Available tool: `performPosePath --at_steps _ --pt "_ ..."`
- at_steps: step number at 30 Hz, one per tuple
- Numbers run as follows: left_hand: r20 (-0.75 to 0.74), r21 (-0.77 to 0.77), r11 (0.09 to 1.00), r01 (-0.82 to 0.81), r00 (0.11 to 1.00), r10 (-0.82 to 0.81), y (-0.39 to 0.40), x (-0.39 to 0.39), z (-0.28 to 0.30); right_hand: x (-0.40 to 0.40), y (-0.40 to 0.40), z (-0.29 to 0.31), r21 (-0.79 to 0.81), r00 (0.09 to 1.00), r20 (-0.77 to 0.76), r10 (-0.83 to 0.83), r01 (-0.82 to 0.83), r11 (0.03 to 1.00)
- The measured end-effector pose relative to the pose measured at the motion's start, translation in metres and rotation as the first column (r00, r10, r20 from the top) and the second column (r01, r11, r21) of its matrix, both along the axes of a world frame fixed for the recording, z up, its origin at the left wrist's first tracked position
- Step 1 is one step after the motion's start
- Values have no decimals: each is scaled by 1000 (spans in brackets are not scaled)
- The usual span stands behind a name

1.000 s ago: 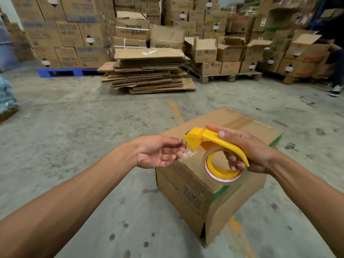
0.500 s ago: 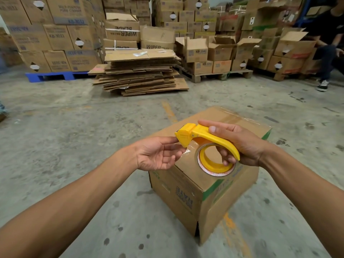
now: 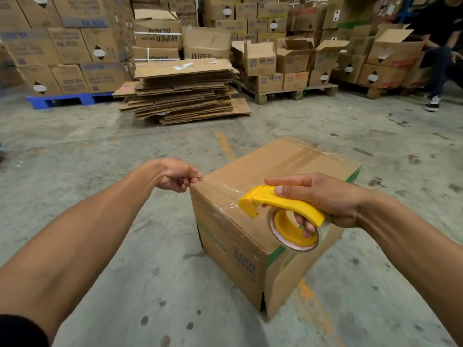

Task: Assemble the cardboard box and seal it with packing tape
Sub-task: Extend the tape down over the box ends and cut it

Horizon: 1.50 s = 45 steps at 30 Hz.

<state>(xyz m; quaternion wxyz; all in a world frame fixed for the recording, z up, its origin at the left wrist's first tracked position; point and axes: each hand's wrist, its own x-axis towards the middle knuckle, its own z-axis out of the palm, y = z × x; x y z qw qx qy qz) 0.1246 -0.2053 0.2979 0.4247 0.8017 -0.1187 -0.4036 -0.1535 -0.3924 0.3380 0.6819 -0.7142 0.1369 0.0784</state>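
A closed brown cardboard box (image 3: 245, 176) stands on the concrete floor, with clear tape along its top seam. My right hand (image 3: 323, 196) grips a yellow tape dispenser (image 3: 283, 209) holding a roll of clear tape, just above the box's near top face. My left hand (image 3: 179, 177) pinches the free end of the tape at the box's left top corner. A clear strip of tape (image 3: 218, 194) stretches from those fingers to the dispenser's mouth, across the box top.
A stack of flattened cardboard (image 3: 185, 91) lies on the floor beyond the box. Piled cartons on pallets (image 3: 288, 66) line the back. A person in dark clothes (image 3: 441, 56) is at the far right. An orange line (image 3: 225, 146) marks the floor.
My left hand has pulled the tape end away to the left, from beside the dispenser to the box's left corner. A stretch of tape now spans the gap. The dispenser has dropped closer to the box top.
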Motion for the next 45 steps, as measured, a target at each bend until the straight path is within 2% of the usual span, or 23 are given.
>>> performPosePath --at_steps 5,8,13,19,24,30,32,34,37,38,40,42,43,45 --pt "172 106 994 21 984 -40 -7 35 -10 30 16 -7 34 998 8 -59 59 998" --pt "266 101 995 -3 964 -24 -3 47 -22 55 31 -11 33 997 31 -75 74 997" --pt "327 66 997 -41 945 17 7 58 -46 77 44 -25 16 996 10 -89 88 996" --pt "310 22 999 -40 950 31 0 59 -63 73 37 -35 12 995 -38 -90 91 996" --pt "227 26 998 -61 972 54 1 63 -66 74 36 -36 6 996 -42 -79 79 997" --pt "-26 4 987 -163 986 163 -4 60 -78 78 36 -36 7 994 -64 -85 86 996" --pt "-35 -8 981 -196 980 196 -6 58 -80 80 37 -37 7 994 -64 -91 92 996" --pt "14 65 984 -165 986 165 -2 56 -80 82 38 -38 6 993 -65 -102 102 995" --pt "36 264 961 -82 997 75 15 56 -82 83 39 -39 -10 992 -73 -107 106 994" --pt "94 268 958 -106 992 84 20 57 -84 82 40 -39 -13 992 -75 -102 101 995" --pt "320 105 978 -180 937 138 25 61 -88 81 39 -38 -27 993 -79 -90 88 996" --pt "527 -104 984 -143 832 176 25 58 -84 80 39 -37 -45 992 -92 -82 78 996" --pt "559 -171 981 -88 812 170 22 52 -79 80 39 -36 -51 992 -96 -82 78 996" --pt "516 -216 976 32 852 87 15 39 -74 80 39 -35 -63 992 -98 -76 70 996"
